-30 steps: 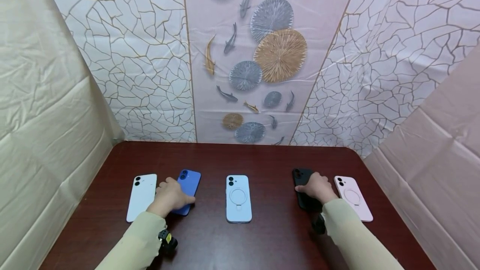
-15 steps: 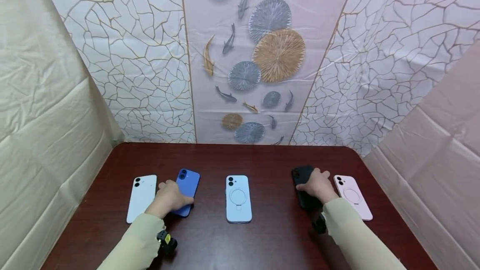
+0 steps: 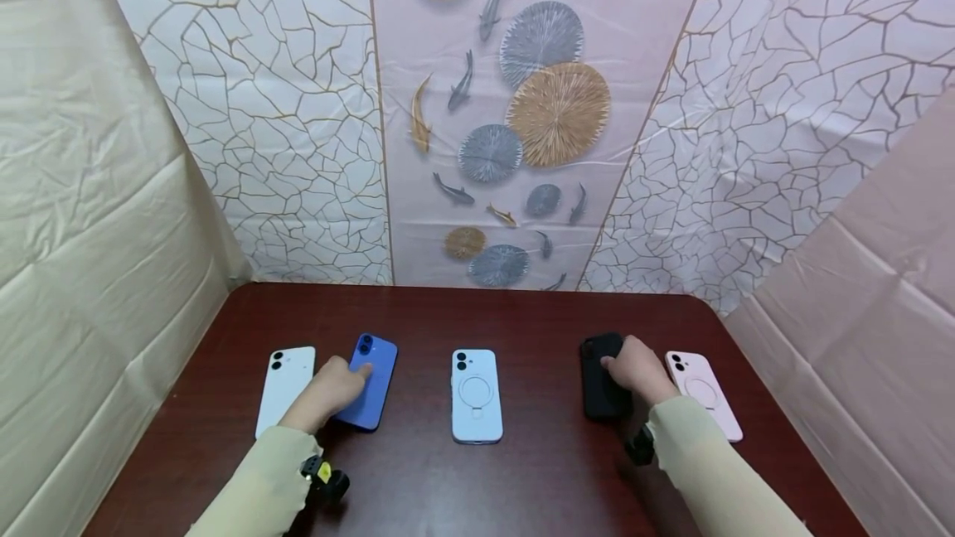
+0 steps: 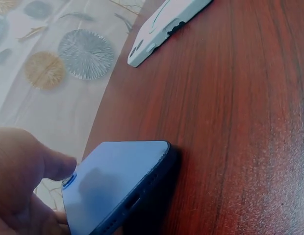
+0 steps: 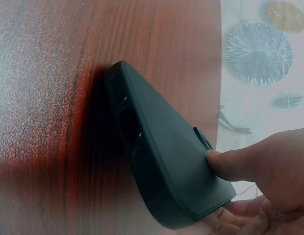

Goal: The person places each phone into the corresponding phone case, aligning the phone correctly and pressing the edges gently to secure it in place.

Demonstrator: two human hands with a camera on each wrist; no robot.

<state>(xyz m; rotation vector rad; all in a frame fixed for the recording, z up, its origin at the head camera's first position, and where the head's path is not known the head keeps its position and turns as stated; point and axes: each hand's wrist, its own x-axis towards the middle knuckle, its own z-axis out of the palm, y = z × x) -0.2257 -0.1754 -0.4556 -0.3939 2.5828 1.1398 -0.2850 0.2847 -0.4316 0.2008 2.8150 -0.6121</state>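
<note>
Within my left hand point(image 3: 330, 394) is the blue phone point(image 3: 380, 392), within my right hand point(image 3: 637, 370) the black phone point(image 3: 603, 396); both thumbs have shifted from the inner edges onto the backs, so I now pinch each by its outer side.

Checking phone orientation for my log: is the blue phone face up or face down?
The blue phone is face down: the head view shows its back and camera lenses.

The sleeves point(image 3: 257, 483) are pale green — the wrist devices point(image 3: 338, 485) black (the left one with a yellow patch point(image 3: 324, 471)).
</note>
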